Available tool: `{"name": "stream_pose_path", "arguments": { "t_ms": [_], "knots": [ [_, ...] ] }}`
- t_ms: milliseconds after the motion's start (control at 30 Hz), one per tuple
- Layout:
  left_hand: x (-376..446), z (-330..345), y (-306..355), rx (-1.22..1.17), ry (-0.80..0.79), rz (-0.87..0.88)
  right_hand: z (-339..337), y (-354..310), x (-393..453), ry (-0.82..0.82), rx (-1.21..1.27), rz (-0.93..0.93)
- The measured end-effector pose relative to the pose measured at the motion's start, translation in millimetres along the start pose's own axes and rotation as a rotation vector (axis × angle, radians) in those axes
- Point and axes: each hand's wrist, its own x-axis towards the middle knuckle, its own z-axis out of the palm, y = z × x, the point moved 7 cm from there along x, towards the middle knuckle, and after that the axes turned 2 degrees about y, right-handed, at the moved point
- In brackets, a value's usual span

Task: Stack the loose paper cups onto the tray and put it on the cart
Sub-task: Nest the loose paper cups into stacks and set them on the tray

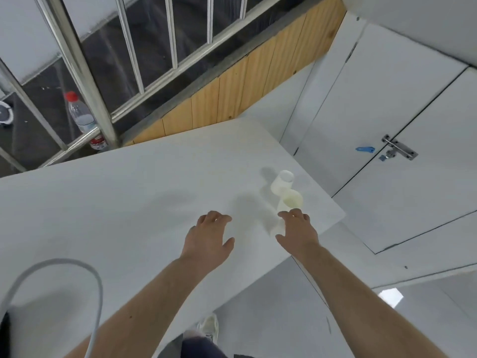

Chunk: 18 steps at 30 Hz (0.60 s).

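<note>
— Cups first: where are they?

— Paper cups sit near the right end of the white table (129, 202), close to its far right corner. I count three, all blurred: an overturned cup (282, 182) lying farthest from the person, an open cup (291, 201) just nearer with its pale yellowish inside showing, and a third cup (277, 227) partly hidden beside the right hand.

— Anything in them?

— The open one looks empty; the others I cannot tell.

— Go across from the left, then.

— A grey cable (77, 264) loops over the near left of the table. Beyond the table's far edge stands a metal railing (85, 81), and behind it a clear plastic bottle (81, 117) with a red cap, some liquid inside. One bottle only. A wooden panel (245, 81) runs along the wall behind.

— And the hands?

— The left hand (209, 236) hovers over the table mid-frame, fingers loosely spread, holding nothing. The right hand (299, 231) reaches among the cups, fingers relaxed and spread; it is just beside the third cup, and whether it touches it I cannot tell. Its grip is not closed round anything.

— The right side?

— White doors (387, 99) with a metal latch (398, 149) and a small blue tag (365, 149). Below, a pale floor (284, 306) and one shoe (209, 329).
</note>
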Motion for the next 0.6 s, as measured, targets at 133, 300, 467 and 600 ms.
{"name": "stream_pose_path", "arguments": {
  "t_ms": [133,300,467,600],
  "knots": [
    [22,9,0,0.001,-0.025,-0.04,15,10,28,-0.082,-0.003,0.006],
    [31,24,-2,0.002,-0.047,-0.102,29,9,44,-0.151,-0.014,-0.052],
    [38,41,-5,-0.096,-0.075,-0.173,14,-3,56,-0.085,0.159,-0.122],
    [45,53,-9,-0.391,-0.077,-0.256,3,-13,58,-0.198,0.966,0.062]
  ]
}}
